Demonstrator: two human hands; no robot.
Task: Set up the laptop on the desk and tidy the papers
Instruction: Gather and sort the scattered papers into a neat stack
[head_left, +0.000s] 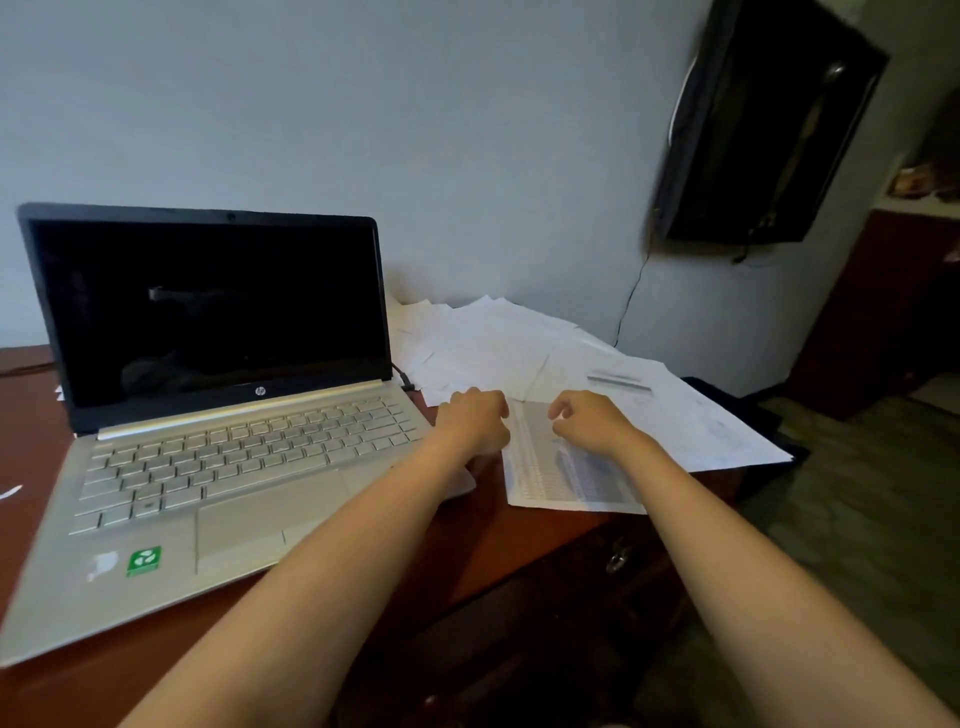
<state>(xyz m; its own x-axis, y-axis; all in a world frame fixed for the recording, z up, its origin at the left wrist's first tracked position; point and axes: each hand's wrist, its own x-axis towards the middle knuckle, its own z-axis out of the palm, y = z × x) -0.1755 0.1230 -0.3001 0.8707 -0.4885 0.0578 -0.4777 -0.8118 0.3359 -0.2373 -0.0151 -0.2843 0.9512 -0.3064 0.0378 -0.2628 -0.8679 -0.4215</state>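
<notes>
1. Two bare forearms enter from the bottom edge, where both are cut off.
2. One laptop (218, 415) stands open on the left part of the red-brown desk (467, 540). Its long axis runs left to right, slightly skewed. The keyboard faces the person, the screen is dark, and the near left corner is cut by the frame edge.
3. Left hand (475, 415): fingers curled, resting at the near edge of the papers just right of the laptop. Whether it pinches a sheet cannot be told.
4. Right hand (592, 421): fingers curled over one printed sheet (561, 483), which lies lengthwise toward the person. Its grip likewise cannot be told.
5. Loose white papers (493, 343) overlap behind the hands, reaching the wall. The number of sheets is uncountable, and some overhang the desk's right edge.
6. One dark object (753, 130) hangs on the wall, blurred and unidentifiable.
</notes>
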